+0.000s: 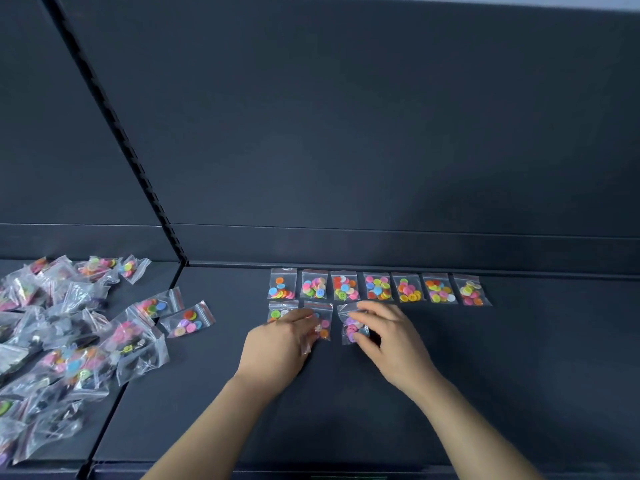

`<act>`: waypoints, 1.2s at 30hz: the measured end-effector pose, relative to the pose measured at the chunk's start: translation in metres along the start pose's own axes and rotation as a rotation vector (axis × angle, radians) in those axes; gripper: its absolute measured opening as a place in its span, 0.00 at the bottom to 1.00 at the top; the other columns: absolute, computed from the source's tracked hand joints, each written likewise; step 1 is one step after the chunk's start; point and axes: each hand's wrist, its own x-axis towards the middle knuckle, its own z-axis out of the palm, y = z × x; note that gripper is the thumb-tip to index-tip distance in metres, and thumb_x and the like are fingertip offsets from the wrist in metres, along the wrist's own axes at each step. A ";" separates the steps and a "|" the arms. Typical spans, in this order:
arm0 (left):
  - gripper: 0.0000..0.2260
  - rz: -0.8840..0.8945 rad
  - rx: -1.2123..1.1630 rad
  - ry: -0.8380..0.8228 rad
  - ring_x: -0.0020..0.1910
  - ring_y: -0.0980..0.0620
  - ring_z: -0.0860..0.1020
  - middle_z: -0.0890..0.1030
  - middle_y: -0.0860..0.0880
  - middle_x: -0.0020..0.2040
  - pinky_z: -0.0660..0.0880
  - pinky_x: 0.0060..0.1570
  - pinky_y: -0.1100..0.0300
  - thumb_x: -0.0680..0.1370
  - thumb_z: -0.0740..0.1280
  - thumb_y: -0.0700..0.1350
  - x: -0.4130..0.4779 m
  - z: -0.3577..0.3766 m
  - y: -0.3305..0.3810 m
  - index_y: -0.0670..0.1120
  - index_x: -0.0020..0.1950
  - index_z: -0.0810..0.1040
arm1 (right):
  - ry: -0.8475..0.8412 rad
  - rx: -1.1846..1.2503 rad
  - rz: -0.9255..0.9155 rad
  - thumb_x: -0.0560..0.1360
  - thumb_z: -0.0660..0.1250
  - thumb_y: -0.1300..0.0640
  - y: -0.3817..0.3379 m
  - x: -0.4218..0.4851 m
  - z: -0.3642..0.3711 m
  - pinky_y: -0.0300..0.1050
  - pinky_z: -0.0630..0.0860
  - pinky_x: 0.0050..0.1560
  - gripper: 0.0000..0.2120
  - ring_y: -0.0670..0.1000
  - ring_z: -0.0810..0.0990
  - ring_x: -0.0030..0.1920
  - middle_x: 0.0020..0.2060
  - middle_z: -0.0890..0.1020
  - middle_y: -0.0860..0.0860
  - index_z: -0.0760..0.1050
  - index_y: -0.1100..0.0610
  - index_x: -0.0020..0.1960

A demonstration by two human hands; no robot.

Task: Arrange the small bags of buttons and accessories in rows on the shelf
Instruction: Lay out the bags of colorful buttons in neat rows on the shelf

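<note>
While the second row was only partly laid, the head view showed the left hand [280, 344] at lower centre, fingers curled and pinching the second bag [323, 327]. The right hand [391, 341] sat just right of it, fingertips clasped round the third bag [350, 332]. The first bag [278, 311] was partly hidden by left fingers. The back row [379, 288], seven bags, lay just above.

Judgement: square each bag under its back-row partner, keep even gaps, press flat before letting go.

Room: the shelf [502, 375] had open surface right of the hands, likely enough for four more. The front edge [346, 471], bottom of frame, was well apart. The pile [69, 341] crowded the left of frame.
</note>
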 end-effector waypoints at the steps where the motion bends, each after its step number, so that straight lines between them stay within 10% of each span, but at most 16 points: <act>1: 0.09 0.009 0.012 0.001 0.35 0.57 0.83 0.83 0.62 0.50 0.67 0.24 0.68 0.68 0.75 0.51 0.001 0.002 0.000 0.59 0.47 0.83 | -0.026 -0.020 -0.008 0.78 0.64 0.50 0.002 0.000 0.003 0.39 0.64 0.65 0.16 0.45 0.68 0.66 0.66 0.73 0.42 0.75 0.49 0.65; 17: 0.08 -0.016 0.023 0.005 0.35 0.58 0.82 0.82 0.63 0.49 0.66 0.24 0.68 0.69 0.76 0.51 0.001 0.008 0.000 0.60 0.46 0.83 | 0.072 -0.047 0.042 0.77 0.66 0.49 0.002 0.004 0.027 0.50 0.68 0.61 0.14 0.52 0.71 0.65 0.65 0.76 0.46 0.78 0.47 0.62; 36: 0.12 -0.077 -0.115 -0.043 0.41 0.55 0.82 0.81 0.58 0.53 0.77 0.33 0.61 0.74 0.69 0.53 -0.004 -0.014 0.007 0.54 0.56 0.81 | 0.069 0.024 -0.125 0.77 0.66 0.55 0.004 0.000 0.026 0.40 0.61 0.64 0.13 0.48 0.71 0.65 0.63 0.77 0.45 0.79 0.50 0.61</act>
